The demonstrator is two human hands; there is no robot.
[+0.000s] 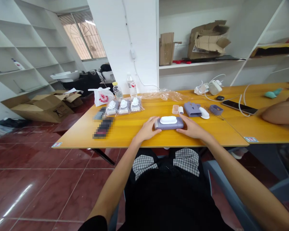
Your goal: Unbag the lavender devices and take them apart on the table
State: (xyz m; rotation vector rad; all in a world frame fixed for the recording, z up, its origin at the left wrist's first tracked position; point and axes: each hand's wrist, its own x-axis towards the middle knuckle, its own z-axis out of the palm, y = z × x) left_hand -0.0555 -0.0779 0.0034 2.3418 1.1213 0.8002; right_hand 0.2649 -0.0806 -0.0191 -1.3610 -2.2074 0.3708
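Note:
A grey-purple box-shaped device [169, 125] with a white oval piece [168, 120] on top lies near the table's front edge; its exact kind is unclear. My left hand [148, 129] grips its left end, thumb in front and fingers behind. At the opposite end, my right hand [192, 128] holds it the same way. Just behind are a purple-grey open housing [192, 109], a white oval part [204, 113], a small clear-orange piece [175, 109] and a small white cylinder [180, 110]. A purple-grey ring-shaped part [216, 110] lies farther right.
Several plastic-wrapped units [124, 106] stand at the back left, near two bottles [132, 85] and a white bag [101, 96]. Clear wrapping [167, 95] lies behind. Chargers [214, 87], cables and a phone [239, 107] are on the right, near another person's arm [280, 110].

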